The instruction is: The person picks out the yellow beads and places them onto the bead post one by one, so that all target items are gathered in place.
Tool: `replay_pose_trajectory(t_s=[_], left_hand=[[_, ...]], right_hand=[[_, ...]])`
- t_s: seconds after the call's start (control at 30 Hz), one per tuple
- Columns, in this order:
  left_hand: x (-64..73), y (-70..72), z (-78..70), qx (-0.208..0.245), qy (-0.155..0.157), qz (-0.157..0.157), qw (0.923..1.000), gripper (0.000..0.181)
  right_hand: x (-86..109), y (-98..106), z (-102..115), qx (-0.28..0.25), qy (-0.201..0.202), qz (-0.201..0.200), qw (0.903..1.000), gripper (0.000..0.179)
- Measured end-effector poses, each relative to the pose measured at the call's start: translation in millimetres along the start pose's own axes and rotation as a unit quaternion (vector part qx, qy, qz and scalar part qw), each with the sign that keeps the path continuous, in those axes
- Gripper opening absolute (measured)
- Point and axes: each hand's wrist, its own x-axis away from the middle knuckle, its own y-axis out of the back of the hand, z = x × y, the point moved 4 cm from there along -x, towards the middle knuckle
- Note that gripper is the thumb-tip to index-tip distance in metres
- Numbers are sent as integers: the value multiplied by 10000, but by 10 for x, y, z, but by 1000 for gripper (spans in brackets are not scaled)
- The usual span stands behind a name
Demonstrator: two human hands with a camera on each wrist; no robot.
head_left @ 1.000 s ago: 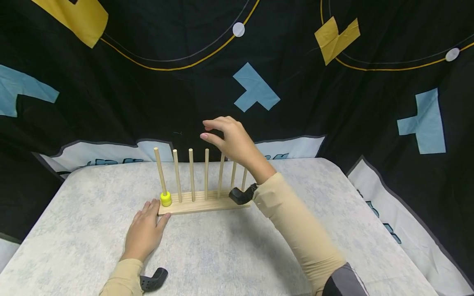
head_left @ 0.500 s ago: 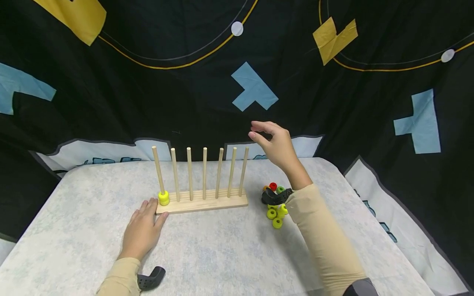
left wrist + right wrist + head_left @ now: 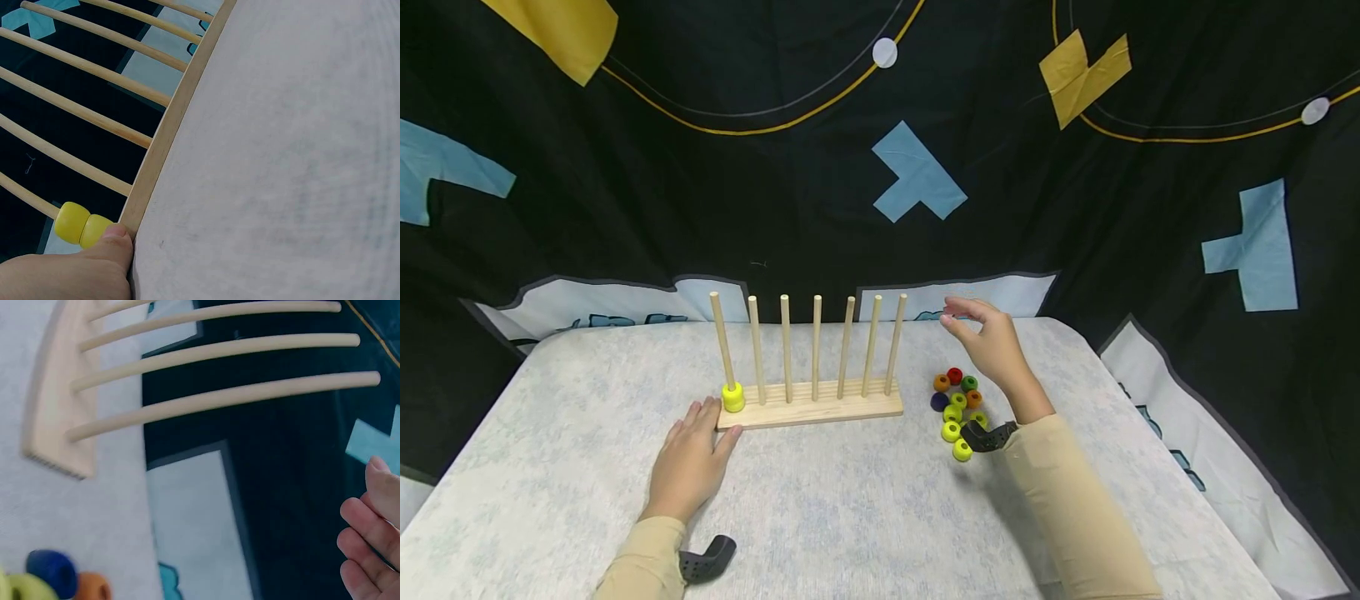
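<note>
A wooden pegboard (image 3: 812, 410) stands on the table with a row of several upright pegs (image 3: 817, 350). Two yellow beads (image 3: 81, 224) are stacked at the foot of its leftmost peg. My left hand (image 3: 688, 471) rests at the board's left end, fingers along the end and thumb (image 3: 115, 240) at the front corner. Right of the board, my right hand (image 3: 992, 342) hovers in the air with loosely bent fingers and nothing between them. Below it lie loose beads: several yellow-green (image 3: 951, 432), a red (image 3: 954, 376), a dark blue (image 3: 53, 573), orange ones (image 3: 942, 383) and a green (image 3: 970, 383).
The pale mottled table (image 3: 820, 517) runs back to a black patterned cloth (image 3: 737, 208) hanging behind it. A black wrist mount (image 3: 988, 436) on the right arm overlaps some beads in the head view; another wrist mount (image 3: 707, 560) is on the left arm.
My right hand has moved right from above the pegs, then down toward the loose beads, uncovering the pegs and more beads to view. The left hand has stayed at the board's end.
</note>
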Motion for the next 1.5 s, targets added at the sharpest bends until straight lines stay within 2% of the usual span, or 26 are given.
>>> replay_pose_trajectory(t_s=[0.37, 0.7, 0.93, 1.23, 1.5], left_hand=[[-10, 7, 3, 10, 8, 32, 10000, 66], [-14, 4, 10, -25, 7, -8, 10000, 65], [-17, -5, 13, -34, 40, 40, 10000, 65], [-16, 8, 2, -37, 27, 56, 10000, 65], [-9, 13, -9, -21, 44, 21, 10000, 65]], right_hand=[[318, -99, -412, 178, -499, 159, 9985, 38], [576, -167, -761, 275, -772, 564, 9950, 37], [733, -186, -949, 310, -657, 800, 9941, 36], [913, -136, -1148, 470, -739, 802, 9929, 34], [1029, -136, -1231, 587, -482, 918, 9929, 30]])
